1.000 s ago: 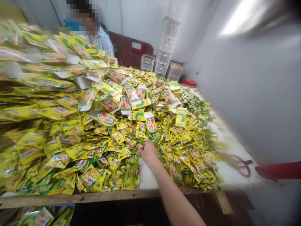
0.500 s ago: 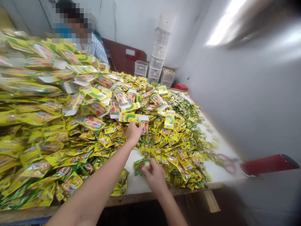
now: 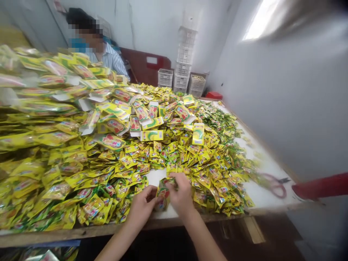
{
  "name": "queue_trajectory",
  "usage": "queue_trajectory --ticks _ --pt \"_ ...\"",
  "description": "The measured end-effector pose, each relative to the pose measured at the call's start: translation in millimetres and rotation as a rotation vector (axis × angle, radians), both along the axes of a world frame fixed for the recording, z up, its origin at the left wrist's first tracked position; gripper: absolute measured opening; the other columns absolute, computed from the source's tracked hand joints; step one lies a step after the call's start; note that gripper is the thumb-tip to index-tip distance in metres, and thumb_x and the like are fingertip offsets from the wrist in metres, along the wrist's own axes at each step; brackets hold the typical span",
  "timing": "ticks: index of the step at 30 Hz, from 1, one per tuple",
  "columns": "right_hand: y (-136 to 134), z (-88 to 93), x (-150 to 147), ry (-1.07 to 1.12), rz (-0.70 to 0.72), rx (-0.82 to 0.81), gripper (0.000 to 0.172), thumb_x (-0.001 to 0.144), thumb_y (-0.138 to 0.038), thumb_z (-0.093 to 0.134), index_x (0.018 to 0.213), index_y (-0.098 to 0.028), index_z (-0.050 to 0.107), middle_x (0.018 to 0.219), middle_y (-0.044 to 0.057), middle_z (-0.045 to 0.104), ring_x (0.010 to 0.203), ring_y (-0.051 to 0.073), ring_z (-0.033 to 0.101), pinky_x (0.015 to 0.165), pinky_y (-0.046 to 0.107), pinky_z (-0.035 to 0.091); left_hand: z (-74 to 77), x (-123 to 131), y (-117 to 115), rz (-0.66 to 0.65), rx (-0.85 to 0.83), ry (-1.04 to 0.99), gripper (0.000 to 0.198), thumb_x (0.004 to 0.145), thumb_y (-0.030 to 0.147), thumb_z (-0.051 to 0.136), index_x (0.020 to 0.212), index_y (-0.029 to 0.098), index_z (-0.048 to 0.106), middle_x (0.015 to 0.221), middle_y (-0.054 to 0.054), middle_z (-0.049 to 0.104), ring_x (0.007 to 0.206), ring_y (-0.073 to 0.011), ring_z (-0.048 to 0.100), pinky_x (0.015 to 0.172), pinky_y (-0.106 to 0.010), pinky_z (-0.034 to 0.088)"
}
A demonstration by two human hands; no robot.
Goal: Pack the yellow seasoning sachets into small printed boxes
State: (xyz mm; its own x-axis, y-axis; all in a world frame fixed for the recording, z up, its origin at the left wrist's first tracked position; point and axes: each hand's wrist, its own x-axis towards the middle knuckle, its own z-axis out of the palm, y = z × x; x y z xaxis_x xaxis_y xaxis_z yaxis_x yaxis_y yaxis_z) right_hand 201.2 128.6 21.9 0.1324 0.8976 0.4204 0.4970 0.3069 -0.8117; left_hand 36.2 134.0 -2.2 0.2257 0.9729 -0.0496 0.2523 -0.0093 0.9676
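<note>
Low over the table's front edge, my left hand (image 3: 143, 206) grips a small green and yellow carton (image 3: 163, 201) between thumb and fingers. My right hand (image 3: 181, 194) is closed on a green candy packet (image 3: 169, 182) at the carton's upper end. Whether the packet's tip is inside the carton or just against it I cannot tell, as fingers cover that spot. Heaps of yellow packets (image 3: 212, 174) lie to the right and green and yellow packets (image 3: 94, 208) to the left. Beyond my hands, more small cartons (image 3: 152, 135) rest on the heap.
Red-handled scissors (image 3: 278, 186) lie on the white tabletop (image 3: 261, 195) at the right, near a red cylindrical object (image 3: 320, 186). Across the heap sits a person in a striped shirt (image 3: 115, 61). White crates (image 3: 185, 59) are stacked by the back wall.
My left hand has drawn a carton from the pile back toward me, beside my right hand. My right hand keeps the green packet, now brought up against the carton.
</note>
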Motion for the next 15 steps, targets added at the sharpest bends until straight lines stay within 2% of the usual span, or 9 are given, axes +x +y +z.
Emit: queue_trajectory --ticks 3,8,12,15 --pt "-7 1.6 -4 -0.188 0.065 -0.103 0.023 0.081 -0.008 0.054 0.098 -0.021 0.061 0.093 0.006 0.061 0.092 0.023 0.055 0.081 0.033 0.043 -10.6 -8 -7 -0.003 -0.035 0.015 0.017 0.074 0.033 0.070 0.085 0.021 0.070 0.080 -0.003 0.074 0.077 -0.0243 0.068 0.071 -0.032 0.053" --pt "-11 21.5 -6 -0.490 0.054 -0.266 0.023 0.075 -0.005 0.056 0.089 -0.022 0.062 0.090 0.005 0.058 0.087 0.022 0.054 0.074 0.031 0.043 -20.6 -9 -12 -0.016 -0.017 -0.004 0.015 0.079 0.033 0.067 0.086 0.021 0.066 0.081 -0.002 0.070 0.078 -0.0228 0.066 0.072 -0.031 0.050" --pt "-12 39.5 -7 -0.680 0.169 -0.255 0.022 0.070 -0.007 0.060 0.088 -0.021 0.062 0.094 0.007 0.057 0.089 0.024 0.053 0.072 0.032 0.042 -23.1 -6 -14 -0.005 -0.016 -0.064 0.019 0.077 0.035 0.071 0.087 0.020 0.065 0.078 -0.002 0.068 0.074 -0.0208 0.063 0.068 -0.028 0.049" --pt "-11 49.2 -3 -0.732 0.293 -0.243 0.028 0.072 -0.006 0.060 0.095 -0.020 0.062 0.097 0.008 0.058 0.091 0.023 0.053 0.075 0.031 0.043 -21.3 -5 -14 -0.039 -0.063 -0.199 0.023 0.078 0.036 0.071 0.094 0.021 0.066 0.086 -0.003 0.070 0.082 -0.0214 0.065 0.074 -0.029 0.051"
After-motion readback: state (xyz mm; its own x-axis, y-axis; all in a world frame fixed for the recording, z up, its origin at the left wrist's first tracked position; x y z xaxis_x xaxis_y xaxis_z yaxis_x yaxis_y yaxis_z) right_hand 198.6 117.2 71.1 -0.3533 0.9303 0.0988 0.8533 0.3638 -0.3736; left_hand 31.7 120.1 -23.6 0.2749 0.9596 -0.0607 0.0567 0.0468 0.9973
